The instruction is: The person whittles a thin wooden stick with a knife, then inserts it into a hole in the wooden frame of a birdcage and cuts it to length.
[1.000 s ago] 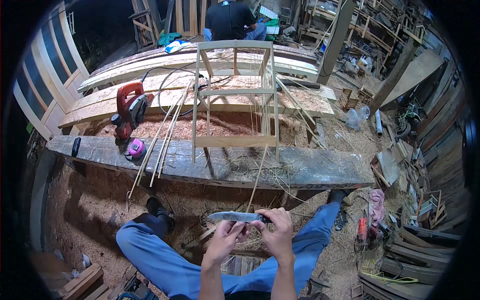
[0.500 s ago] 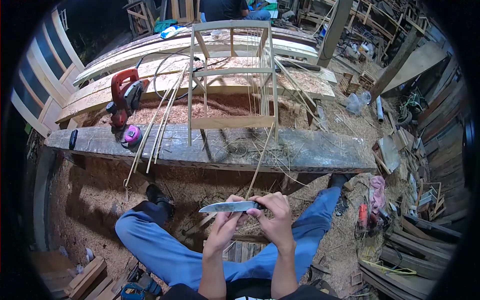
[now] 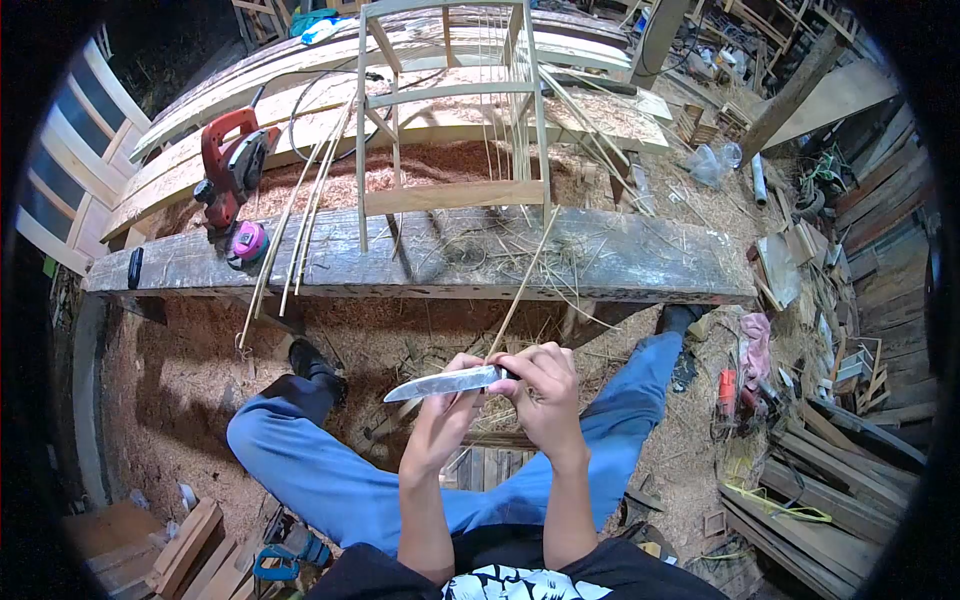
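In my right hand is a knife, its fingers closed around the dark handle. The broad blade points left and lies across the front of my left hand. A thin bamboo strip slants from the bench down to both hands. My left fingers are closed on its near end, partly hidden behind the blade. Its far end reaches the foot of a small wooden frame, which stands upright on the bench with several thin strips inside its right side.
A thick plank bench crosses in front of my knees. On its left are a red power planer, a pink-and-black round object and loose bamboo strips. Shavings cover the ground. Scrap wood lies at right.
The camera view has tilted down, so the bench and frame sit higher in the picture. Both hands, with knife and strip, have shifted slightly up and left in view.
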{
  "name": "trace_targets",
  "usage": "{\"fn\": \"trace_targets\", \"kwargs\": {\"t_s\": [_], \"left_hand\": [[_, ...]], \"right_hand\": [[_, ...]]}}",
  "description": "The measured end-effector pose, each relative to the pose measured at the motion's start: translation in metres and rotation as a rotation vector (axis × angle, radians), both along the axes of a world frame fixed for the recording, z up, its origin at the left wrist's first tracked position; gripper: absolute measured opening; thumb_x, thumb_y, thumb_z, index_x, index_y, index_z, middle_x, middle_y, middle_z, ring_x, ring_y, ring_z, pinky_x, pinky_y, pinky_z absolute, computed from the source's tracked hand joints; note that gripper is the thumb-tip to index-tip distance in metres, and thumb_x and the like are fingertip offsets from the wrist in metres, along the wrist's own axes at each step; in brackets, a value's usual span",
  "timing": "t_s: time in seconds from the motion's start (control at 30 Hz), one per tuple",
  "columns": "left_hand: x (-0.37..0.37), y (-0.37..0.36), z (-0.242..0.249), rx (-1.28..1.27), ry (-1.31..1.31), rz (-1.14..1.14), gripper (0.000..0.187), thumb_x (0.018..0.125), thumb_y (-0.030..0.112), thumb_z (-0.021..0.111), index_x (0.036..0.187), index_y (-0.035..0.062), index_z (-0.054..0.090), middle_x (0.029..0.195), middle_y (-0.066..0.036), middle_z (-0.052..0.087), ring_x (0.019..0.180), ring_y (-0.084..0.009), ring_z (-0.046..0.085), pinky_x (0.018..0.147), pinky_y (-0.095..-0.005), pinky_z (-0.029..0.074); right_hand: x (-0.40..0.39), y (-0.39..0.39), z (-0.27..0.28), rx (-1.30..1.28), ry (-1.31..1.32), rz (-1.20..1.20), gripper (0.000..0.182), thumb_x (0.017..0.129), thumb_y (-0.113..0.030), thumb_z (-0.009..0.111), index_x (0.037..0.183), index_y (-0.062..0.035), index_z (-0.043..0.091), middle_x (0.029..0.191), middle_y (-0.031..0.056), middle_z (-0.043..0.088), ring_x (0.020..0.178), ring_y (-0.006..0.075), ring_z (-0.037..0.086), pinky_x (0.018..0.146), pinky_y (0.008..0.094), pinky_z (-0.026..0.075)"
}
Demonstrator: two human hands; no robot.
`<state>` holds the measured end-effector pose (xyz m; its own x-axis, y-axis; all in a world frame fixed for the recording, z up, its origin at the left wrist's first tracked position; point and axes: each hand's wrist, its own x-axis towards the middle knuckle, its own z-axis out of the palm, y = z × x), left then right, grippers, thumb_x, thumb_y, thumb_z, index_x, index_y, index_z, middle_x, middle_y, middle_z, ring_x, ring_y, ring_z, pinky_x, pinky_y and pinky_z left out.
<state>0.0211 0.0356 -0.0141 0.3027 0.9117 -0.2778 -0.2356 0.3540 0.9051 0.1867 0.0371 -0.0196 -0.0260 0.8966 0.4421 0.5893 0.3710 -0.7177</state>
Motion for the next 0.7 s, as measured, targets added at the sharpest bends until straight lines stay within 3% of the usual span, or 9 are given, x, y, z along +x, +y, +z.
{"fn": "trace_targets", "kwargs": {"t_s": [0.23, 0.47, 0.7], "left_hand": [[-0.007, -0.003, -0.007, -0.010, -0.169, -0.036, 0.015, 0.106, 0.008, 0.055, 0.121, 0.0050, 0.055, 0.081, 0.007, 0.043, 0.069, -0.0005, 0.036, 0.058, -0.0198, 0.029], [-0.007, -0.004, 0.002, -0.095, -0.025, 0.007, 0.012, 0.109, 0.015, 0.055, 0.110, 0.0037, 0.057, 0.075, 0.008, 0.041, 0.062, -0.0007, 0.033, 0.052, -0.0210, 0.024], [0.000, -0.002, 0.002, -0.151, -0.080, -0.006, 0.011, 0.109, 0.015, 0.054, 0.109, 0.0046, 0.057, 0.074, 0.008, 0.039, 0.061, 0.0001, 0.032, 0.050, -0.0209, 0.024]], "right_hand": [[0.003, 0.001, -0.004, 0.041, -0.001, -0.020, 0.034, 0.079, -0.035, 0.078, 0.102, -0.0101, 0.078, 0.086, 0.0012, 0.068, 0.088, 0.0230, 0.059, 0.085, 0.0396, 0.041], [0.017, 0.002, -0.004, 0.049, -0.068, -0.145, 0.034, 0.078, -0.037, 0.079, 0.100, -0.0121, 0.078, 0.081, 0.0009, 0.064, 0.083, 0.0226, 0.057, 0.083, 0.0388, 0.040], [0.020, 0.000, -0.005, 0.045, -0.060, -0.181, 0.036, 0.081, -0.041, 0.077, 0.101, -0.0110, 0.079, 0.084, 0.0023, 0.067, 0.085, 0.0230, 0.057, 0.085, 0.0376, 0.039]]}}
